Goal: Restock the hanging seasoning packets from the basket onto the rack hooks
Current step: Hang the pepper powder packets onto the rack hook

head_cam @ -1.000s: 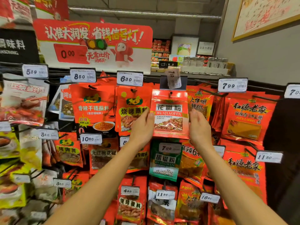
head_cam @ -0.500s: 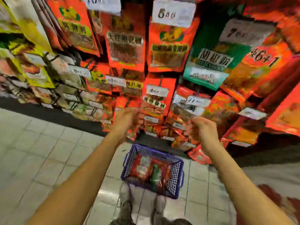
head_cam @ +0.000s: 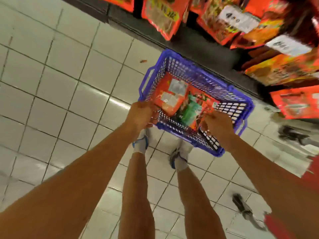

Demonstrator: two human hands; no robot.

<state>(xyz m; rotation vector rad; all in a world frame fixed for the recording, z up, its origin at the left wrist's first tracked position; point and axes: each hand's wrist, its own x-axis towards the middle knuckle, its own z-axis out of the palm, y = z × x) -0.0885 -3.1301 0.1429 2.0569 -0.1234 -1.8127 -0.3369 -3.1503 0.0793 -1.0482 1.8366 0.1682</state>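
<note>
A blue plastic basket (head_cam: 198, 73) stands on the tiled floor below the rack. Inside lie an orange-red seasoning packet (head_cam: 170, 98), a green packet (head_cam: 189, 112) and another red packet (head_cam: 206, 102). My left hand (head_cam: 142, 115) is over the basket's near left corner, fingers curled at the orange-red packet's edge. My right hand (head_cam: 216, 124) is over the near side, fingertips at the red packet's lower edge. Motion blur hides whether either hand grips anything. Hanging red packets (head_cam: 164, 16) fill the rack's lowest hooks at the top right.
White price tags (head_cam: 239, 19) stick out from the rack hooks. The rack's dark base (head_cam: 189, 47) runs just behind the basket. My feet in white shoes (head_cam: 179, 161) stand right at the basket's near rim. Pale floor tiles (head_cam: 60, 83) spread to the left.
My view swung down from the upper rack to the floor. Both hands dropped from the hung red packet down to the packets in the basket.
</note>
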